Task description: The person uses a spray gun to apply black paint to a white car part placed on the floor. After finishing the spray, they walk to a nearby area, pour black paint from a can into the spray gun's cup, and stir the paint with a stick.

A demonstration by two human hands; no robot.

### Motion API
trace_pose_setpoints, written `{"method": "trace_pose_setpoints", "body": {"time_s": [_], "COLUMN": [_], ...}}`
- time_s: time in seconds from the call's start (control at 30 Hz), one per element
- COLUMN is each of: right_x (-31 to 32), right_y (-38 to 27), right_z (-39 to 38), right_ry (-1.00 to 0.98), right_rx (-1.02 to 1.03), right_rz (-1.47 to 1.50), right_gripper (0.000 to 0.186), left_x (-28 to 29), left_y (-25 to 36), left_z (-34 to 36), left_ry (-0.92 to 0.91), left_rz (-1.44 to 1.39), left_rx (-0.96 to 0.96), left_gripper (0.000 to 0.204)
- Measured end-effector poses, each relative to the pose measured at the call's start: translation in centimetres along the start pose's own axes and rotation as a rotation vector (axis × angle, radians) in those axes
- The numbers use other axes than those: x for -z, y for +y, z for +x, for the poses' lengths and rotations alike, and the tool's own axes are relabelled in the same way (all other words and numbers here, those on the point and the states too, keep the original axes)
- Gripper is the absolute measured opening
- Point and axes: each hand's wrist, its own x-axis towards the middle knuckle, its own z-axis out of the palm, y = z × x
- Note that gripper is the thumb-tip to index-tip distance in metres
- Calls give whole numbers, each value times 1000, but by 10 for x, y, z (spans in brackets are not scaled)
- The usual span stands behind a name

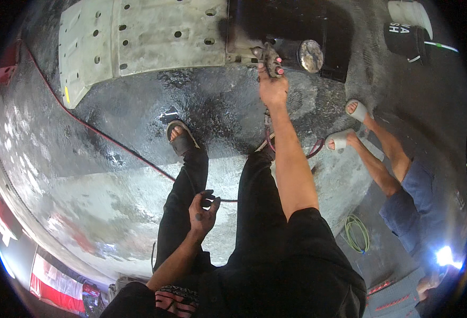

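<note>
My right hand [273, 91] is wrapped round a stained spray gun [270, 59] with pinkish-red knobs, its nozzle turned left. Beyond it lies a large panel, pale grey with round holes [154, 37] at left and coated glossy black [297, 21] at right. A round, speckled lid or cup [311, 56] is just right of the gun; I cannot tell whether it is attached. Dark red hose [315, 150] loops below my right wrist. My left hand [203, 213] hangs by my left thigh, dark-stained fingers curled round something dark that I cannot make out.
Red hose [93, 129] crosses the wet, stained floor [111, 185] toward my left leg. A person in grey slides [357, 111] stands at right, near a bright light [446, 256]. A green coiled hose [356, 233] lies below them; a white bucket [409, 13] is at far right.
</note>
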Motion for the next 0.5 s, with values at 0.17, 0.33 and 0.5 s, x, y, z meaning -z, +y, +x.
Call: {"method": "trace_pose_setpoints", "body": {"time_s": [0.17, 0.33, 0.5], "right_x": [41, 76, 50], "right_y": [19, 23, 21], "right_z": [20, 10, -31], "right_ry": [181, 141, -83], "right_rx": [120, -63, -25], "right_rz": [-190, -65, -74], "right_gripper": [34, 39, 48], "left_x": [-16, -32, -37], "left_y": [-7, -5, -2], "left_z": [-8, -16, -19], "left_ry": [21, 25, -8], "left_rz": [13, 65, 103], "left_rx": [14, -16, -8], "left_gripper": [34, 34, 34]}}
